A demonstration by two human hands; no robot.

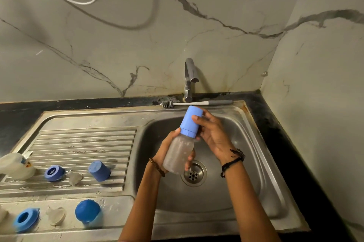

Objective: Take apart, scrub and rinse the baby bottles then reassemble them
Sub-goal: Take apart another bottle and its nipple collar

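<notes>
Left grip (173,155) round bottle (178,155), right grip (209,133) round cap (192,121) — seemingly clear above sink (256,143).

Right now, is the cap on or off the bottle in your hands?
On. The blue cap sits over the top of the bottle, which the left hand holds; the right hand grips the cap.

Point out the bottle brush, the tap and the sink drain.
bottle brush (167,104): head view, on the bristle head at its left end.
tap (189,76): head view, on the upright metal neck.
sink drain (193,174): head view, on the perforated strainer in the basin floor.
</notes>
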